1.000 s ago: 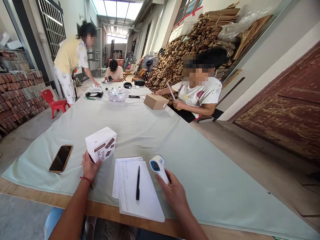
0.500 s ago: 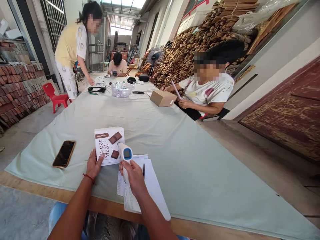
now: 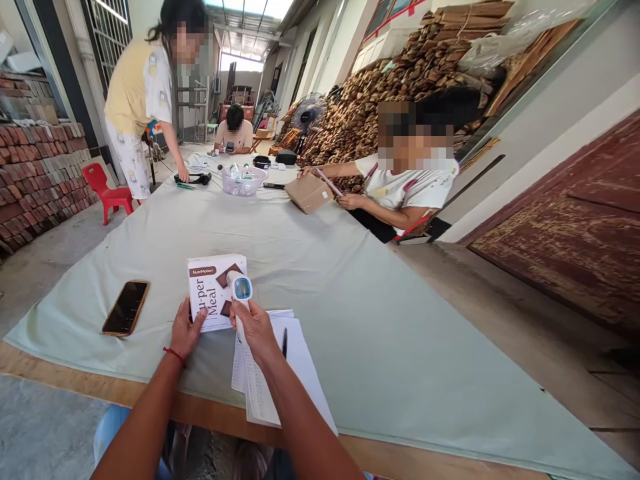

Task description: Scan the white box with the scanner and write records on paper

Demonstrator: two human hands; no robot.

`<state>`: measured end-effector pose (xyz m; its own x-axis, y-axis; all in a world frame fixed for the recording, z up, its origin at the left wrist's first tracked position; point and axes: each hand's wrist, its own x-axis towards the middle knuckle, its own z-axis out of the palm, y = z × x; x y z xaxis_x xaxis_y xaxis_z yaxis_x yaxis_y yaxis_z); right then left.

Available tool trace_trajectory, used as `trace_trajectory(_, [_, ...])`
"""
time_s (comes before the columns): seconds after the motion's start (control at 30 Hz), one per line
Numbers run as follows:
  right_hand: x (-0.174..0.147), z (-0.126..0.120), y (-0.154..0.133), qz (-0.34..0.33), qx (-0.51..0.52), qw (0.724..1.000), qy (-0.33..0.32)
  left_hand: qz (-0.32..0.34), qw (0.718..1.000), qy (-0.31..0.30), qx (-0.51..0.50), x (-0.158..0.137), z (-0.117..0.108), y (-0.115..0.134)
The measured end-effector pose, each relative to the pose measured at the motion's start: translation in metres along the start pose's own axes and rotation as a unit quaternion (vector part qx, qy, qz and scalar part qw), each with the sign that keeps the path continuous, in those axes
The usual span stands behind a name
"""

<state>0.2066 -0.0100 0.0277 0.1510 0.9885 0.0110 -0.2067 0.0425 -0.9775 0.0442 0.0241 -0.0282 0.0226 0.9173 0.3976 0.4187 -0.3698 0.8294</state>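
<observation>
My left hand (image 3: 189,328) grips the lower left side of a white box (image 3: 203,300) printed with chocolate squares and the words "NutriMotion" and "Meal". In my right hand (image 3: 255,327) is a white infrared thermometer (image 3: 242,288) with a blue-rimmed screen, its head over the box's right part. Below that hand lie printed and written paper sheets (image 3: 300,373), with a black pen (image 3: 285,343) on top. A phone (image 3: 126,308) in an orange-brown case rests to the left of the box.
A cloth-covered table (image 3: 400,360) stretches ahead. Farther along are a clear plastic basin (image 3: 243,183) with bottles, a black headset-like item (image 3: 193,179) and a cardboard box (image 3: 309,193). Three people are around the table: one standing left, one at the far end, one seated right.
My right hand has moved the thermometer left and up over the box. The seated person on the right has tilted the cardboard box; the standing person's hand has come down to the black item.
</observation>
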Motion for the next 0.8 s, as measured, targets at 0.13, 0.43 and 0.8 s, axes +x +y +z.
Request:
trace_trajectory(0.13, [0.0013,-0.002,0.0012,-0.005,-0.006,1.0,-0.006,-0.002,1.0,0.0,-0.002,0.0001,-0.0002,0.0012])
trace_trajectory(0.43, [0.0031,-0.0024,0.0033,-0.006,-0.003,1.0,-0.012,-0.005,1.0,-0.001,0.0,-0.0001,-0.0005,0.0029])
trace_trajectory(0.8, [0.0005,-0.0007,0.0006,-0.016,0.008,1.0,-0.019,0.002,1.0,0.006,-0.02,-0.0006,-0.0004,0.0041])
